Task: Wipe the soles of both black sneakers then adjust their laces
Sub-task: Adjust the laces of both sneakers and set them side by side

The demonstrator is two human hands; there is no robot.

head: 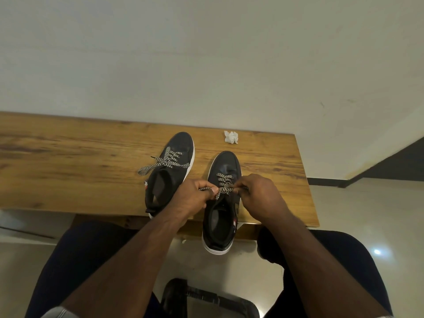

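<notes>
Two black sneakers with white soles stand upright on a wooden table (68, 157), toes pointing away from me. The left sneaker (176, 145) has its black-and-white laces tied, with loose ends trailing left. The right sneaker (226, 164) hangs its heel over the table's near edge. My left hand (195, 196) pinches one end of the right sneaker's lace (223, 180) on the left side. My right hand (259, 196) pinches the other end on the right side. Both hands sit just above the shoe's tongue.
A crumpled white tissue (231, 137) lies on the table beyond the right sneaker, near the back edge. The table meets a pale wall behind. My knees are under the near edge, with a dark stool base (206, 297) on the tiled floor below.
</notes>
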